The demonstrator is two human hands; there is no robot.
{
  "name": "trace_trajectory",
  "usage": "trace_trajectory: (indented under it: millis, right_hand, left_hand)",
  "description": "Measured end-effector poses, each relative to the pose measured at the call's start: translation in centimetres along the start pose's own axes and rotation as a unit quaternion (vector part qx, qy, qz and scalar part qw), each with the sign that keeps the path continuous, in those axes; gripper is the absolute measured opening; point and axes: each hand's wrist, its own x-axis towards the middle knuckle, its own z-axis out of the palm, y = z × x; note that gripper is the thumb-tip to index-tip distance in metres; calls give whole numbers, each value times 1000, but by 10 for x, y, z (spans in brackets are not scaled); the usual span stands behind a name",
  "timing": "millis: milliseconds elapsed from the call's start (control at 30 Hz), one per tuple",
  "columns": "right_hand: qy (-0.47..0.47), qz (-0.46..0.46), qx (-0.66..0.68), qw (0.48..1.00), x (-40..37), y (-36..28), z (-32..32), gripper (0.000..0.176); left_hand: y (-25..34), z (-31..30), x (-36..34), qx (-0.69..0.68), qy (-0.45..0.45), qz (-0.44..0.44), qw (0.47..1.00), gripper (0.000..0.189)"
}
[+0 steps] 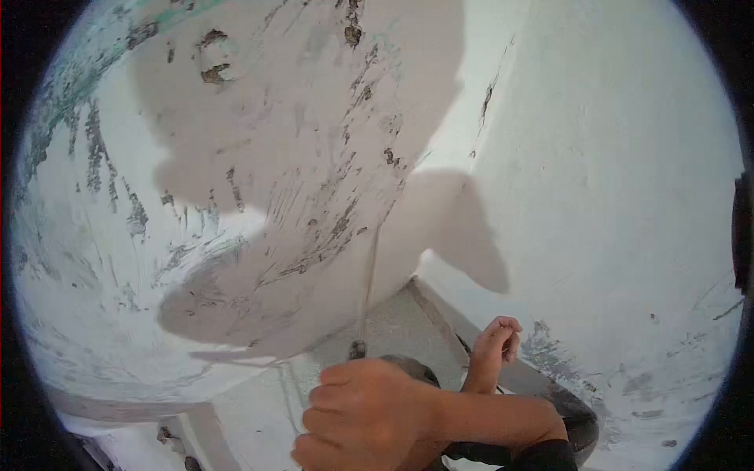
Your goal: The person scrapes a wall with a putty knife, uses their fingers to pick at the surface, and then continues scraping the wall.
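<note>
My right hand point(361, 416) is closed in a fist at bottom centre, its forearm reaching in from the right. Above its knuckles rises a tool with a dark handle end point(358, 349) and a long, thin, pale shaft or blade point(368, 286). The shaft points up along the wall point(314, 157), and its tip appears to meet the scuffed surface. What kind of tool it is cannot be made out. My left hand point(499, 345) is farther off, to the right, fingers curled; its forearm passes behind my right one. Anything inside those fingers is hidden.
Dark scrapes, chips and two holes point(214, 71) mark the left wall. A smoother white wall point(620, 157) meets it at a cracked corner point(488, 98). Below lies a grey floor or ledge point(400, 322). Large shadows fall across the walls.
</note>
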Motion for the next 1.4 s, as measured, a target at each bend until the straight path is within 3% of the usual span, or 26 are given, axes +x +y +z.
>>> trace_trajectory:
  millis: [133,200,300,400,500,633,700,800,900,1000,1133,1233,1400]
  right_hand:
    - [14,-13,-72,997,-3,38,15,22]
    - [71,10,-97,993,-4,51,24,23]
    - [69,0,-57,996,4,32,16,22]
    - [60,-1,-98,993,-5,51,12,25]
    - [93,-12,-78,993,0,44,19,28]
    - [40,8,-69,997,6,21,1,29]
    - [121,-35,-128,984,1,39,-6,29]
    - [109,34,-146,983,-8,50,-20,28]
    - [132,-35,-73,988,4,25,-21,35]
    - [115,-14,-72,991,4,35,-25,25]
    - [89,4,-99,991,9,29,-24,30]
    - [92,-25,-120,988,7,31,-28,29]
    - [70,11,-83,994,17,20,-31,26]
  left_hand:
    - [-4,-13,8,-10,-32,-17,999,17]
    - [-5,-16,7,-17,6,-7,1000,16]
    - [1,-11,5,-28,46,6,999,14]
    - [-2,-9,2,-7,-26,11,1000,14]
    - [-3,-11,2,-15,46,9,999,15]
    - [3,-5,-1,18,-24,17,999,15]
    - [-3,-13,4,18,-21,3,1000,14]
    - [-9,-26,11,13,-31,-6,999,11]
    - [-3,-16,6,32,-2,17,999,11]
    - [-4,-17,9,15,-69,-39,997,10]
    - [-3,-23,8,31,-16,-18,999,9]
    - [3,-11,4,17,-48,-25,998,9]
    - [-1,-15,4,23,-46,-15,999,10]
